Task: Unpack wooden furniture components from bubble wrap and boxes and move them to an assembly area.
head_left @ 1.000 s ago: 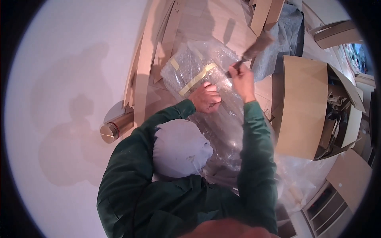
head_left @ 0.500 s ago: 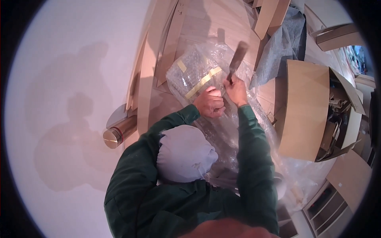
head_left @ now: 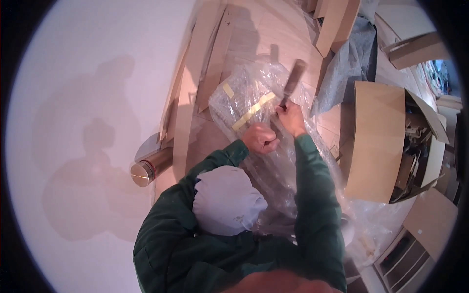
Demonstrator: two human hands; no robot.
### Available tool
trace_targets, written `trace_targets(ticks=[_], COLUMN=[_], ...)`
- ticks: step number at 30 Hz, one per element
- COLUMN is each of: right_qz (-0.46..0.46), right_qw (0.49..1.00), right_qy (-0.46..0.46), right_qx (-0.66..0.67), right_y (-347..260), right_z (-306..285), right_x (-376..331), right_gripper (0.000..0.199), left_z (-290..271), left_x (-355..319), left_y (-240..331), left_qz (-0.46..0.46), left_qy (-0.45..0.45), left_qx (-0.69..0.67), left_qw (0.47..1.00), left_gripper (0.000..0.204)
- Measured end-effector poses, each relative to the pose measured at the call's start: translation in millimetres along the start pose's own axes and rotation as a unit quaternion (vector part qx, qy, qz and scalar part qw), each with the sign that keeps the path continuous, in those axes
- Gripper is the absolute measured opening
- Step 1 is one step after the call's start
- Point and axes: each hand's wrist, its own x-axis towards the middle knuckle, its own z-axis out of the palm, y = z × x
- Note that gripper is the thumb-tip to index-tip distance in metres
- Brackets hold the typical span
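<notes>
My right hand [head_left: 292, 118] is closed around the narrow lower end of a dark, long tool [head_left: 295, 78]. Its wider end points up and away; I cannot make out its kind. Just to the left, my left hand [head_left: 260, 138] is curled into a fist over clear plastic wrap [head_left: 273, 166]. Whether the fist grips the wrap or something small is hidden. Beyond both hands, the crinkled wrap bears a long strip of yellow tape [head_left: 254, 111] and a shorter yellow piece [head_left: 228, 90].
Long boards [head_left: 188, 97] lean along the white wall [head_left: 73, 63] at left, near a shiny cylinder [head_left: 141, 173]. An open cardboard box [head_left: 376, 141] full of scraps stands at right. Grey sheeting [head_left: 342, 73] lies beyond it. A rounded shape in pale cloth [head_left: 227, 200] lies between my arms.
The whole view has shifted, so things sit slightly lower. My left fist has turned a little. The tool stays in my right hand at much the same angle.
</notes>
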Motion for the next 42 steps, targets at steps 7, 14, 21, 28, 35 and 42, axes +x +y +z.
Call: trace_targets(ticks=[7, 14, 21, 28, 35, 42], right_qz=[0.055, 0.089, 0.086, 0.061, 0.064, 0.048], right_qw=[0.939, 0.967, 0.956, 0.965, 0.924, 0.954], right_qy=[0.063, -0.007, 0.002, 0.016, 0.003, 0.042], right_qx=[0.333, 0.239, 0.279, 0.256, 0.378, 0.294], right_y=[-50, -33, -39, -85, -32, -33], right_z=[-17, -4, -2, -40, -10, 51], right_x=[15, 0, 26, 22, -10, -2], right_gripper=[0.016, 0.025, 0.009, 0.019, 0.005, 0.012], left_z=[-2, -37, -44, -49, -51, -52], left_x=[1, 1, 12, 12, -12, 23], left_y=[17, 62, 65, 83, 91, 94], left_qz=[-0.021, 0.013, 0.043, 0.019, -0.195, -0.226], left_qy=[0.037, -0.044, -0.093, -0.089, -0.135, -0.205], left_qx=[-0.070, -0.116, -0.151, -0.184, -0.132, -0.114], left_qw=[0.997, 0.992, 0.983, 0.979, 0.962, 0.946], left_gripper=[0.035, 0.036, 0.037, 0.043, 0.033, 0.025])
